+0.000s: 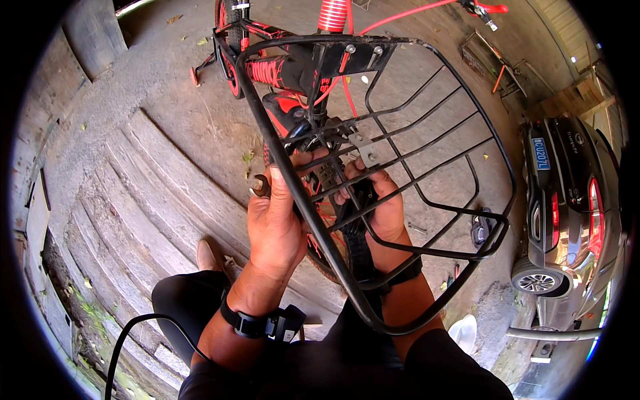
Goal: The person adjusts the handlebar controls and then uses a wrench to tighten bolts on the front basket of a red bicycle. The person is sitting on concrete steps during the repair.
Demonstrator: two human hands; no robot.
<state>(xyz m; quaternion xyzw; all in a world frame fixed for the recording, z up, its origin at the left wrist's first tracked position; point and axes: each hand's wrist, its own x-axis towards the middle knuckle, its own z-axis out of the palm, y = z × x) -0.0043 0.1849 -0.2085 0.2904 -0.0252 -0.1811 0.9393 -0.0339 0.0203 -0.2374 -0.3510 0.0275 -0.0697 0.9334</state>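
A black wire basket (440, 175) is bolted to the front of a black and red bicycle (280, 77). Behind its bars, both hands reach in around the front wheel and a small metal bracket plate (363, 147). My left hand (275, 217) is closed, and the open jaw of a wrench (260, 186) juts out beside its thumb. The fingers of my right hand (387, 203) are bent and pressed together just below the bracket plate. Basket bars partly cover them, so whatever they pinch is hidden.
To the right a dark car (567, 173) is parked, with a metal frame (493, 57) farther back. A white bowl-like thing (463, 332) and a dark object (481, 227) lie on the concrete. Ridged ground (153, 193) runs along my left. A black cable (143, 319) loops near my knee.
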